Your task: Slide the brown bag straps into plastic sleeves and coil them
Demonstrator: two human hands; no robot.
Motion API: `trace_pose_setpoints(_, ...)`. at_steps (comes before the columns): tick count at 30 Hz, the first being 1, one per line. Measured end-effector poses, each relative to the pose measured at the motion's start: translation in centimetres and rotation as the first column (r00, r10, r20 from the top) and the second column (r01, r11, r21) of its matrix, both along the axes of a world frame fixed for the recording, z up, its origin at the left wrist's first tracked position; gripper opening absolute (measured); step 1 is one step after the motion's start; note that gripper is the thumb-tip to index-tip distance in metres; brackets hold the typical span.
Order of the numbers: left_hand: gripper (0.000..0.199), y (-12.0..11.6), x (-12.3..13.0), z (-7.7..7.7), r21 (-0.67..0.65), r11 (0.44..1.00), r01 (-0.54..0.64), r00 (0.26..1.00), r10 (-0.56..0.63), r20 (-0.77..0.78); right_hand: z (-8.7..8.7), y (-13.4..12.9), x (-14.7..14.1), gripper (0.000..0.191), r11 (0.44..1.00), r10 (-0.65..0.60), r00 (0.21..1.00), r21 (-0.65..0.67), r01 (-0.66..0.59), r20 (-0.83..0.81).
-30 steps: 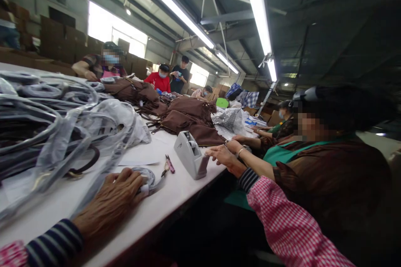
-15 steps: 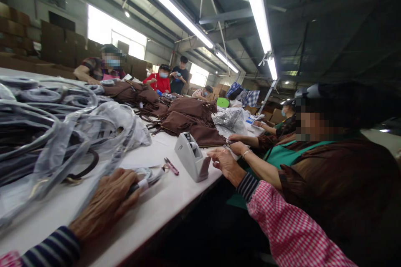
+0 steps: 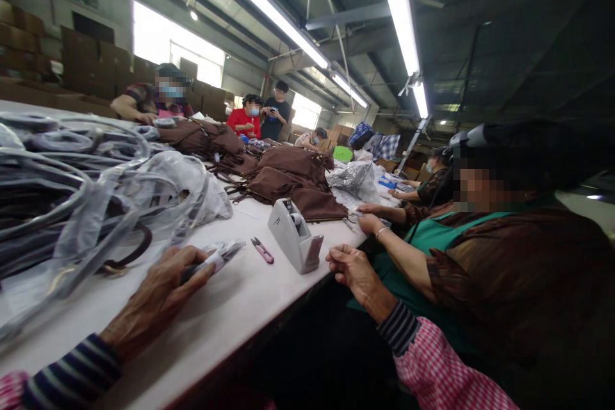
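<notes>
The work is looking partway along: one bundle point(image 3: 229, 252) is already sitting gathered in the left hand point(image 3: 163, 295), while many more straplike lengths point(image 3: 84, 192) in clear plastic are lying in a tangled pile on the left of the bench point(image 3: 250, 295), some coiled into flat rounds and others trailing loose, so by that count plenty seems to be remaining. Whether the bundle is being fully secured is not showing clearly. The hands are keeping apart: the left is gripping the bundle just above the bench's near side, thumb below and fingers over it, and the right hand point(image 3: 353, 269) is hovering beside the front end of a grey tape dispenser point(image 3: 291, 237), its fingertips drawing close to the thumb; I cannot tell whether they are meeting or holding a strip of tape. The bundle is looking compact and greyish, its crinkled clear plastic catching the light, with a white band point(image 3: 215, 261) crossing it near the fingers and a darker part showing beneath the hand; its far end is pointing towards pink-handled snips point(image 3: 262, 251), which are lying between it and the dispenser. Brown fabric bags point(image 3: 293, 186) are heaping up behind, and a co-worker's hands point(image 3: 372, 221) are working near the bench edge.
</notes>
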State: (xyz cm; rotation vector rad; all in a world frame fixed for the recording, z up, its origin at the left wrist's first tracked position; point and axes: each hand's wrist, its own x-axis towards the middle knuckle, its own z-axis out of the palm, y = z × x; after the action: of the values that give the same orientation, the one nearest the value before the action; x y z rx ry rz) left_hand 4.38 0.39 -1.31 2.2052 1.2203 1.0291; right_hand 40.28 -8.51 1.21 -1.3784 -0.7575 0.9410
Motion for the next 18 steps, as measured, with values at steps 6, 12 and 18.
trace_pose_setpoints(6, 0.054, 0.5, -0.3, -1.3, -0.004, 1.0, 0.018, 1.0, -0.018, 0.014, 1.5, 0.7, 0.2, 0.027, 0.996, -0.032, 0.994, 0.084, 0.024, 0.103)
trace_pose_setpoints(12, 0.051, 0.5, -0.3, -1.5, -0.018, 1.0, 0.025, 0.999, -0.025, 0.02, 2.1, 2.3, 0.1, 0.026, 0.991, -0.011, 0.99, 0.133, -0.008, 0.142)
trace_pose_setpoints(18, 0.049, 0.6, -0.2, -1.8, -0.001, 1.0, 0.031, 1.0, -0.031, 0.002, 2.2, 3.6, 0.1, 0.03, 0.98, 0.061, 0.994, 0.182, -0.076, 0.086)
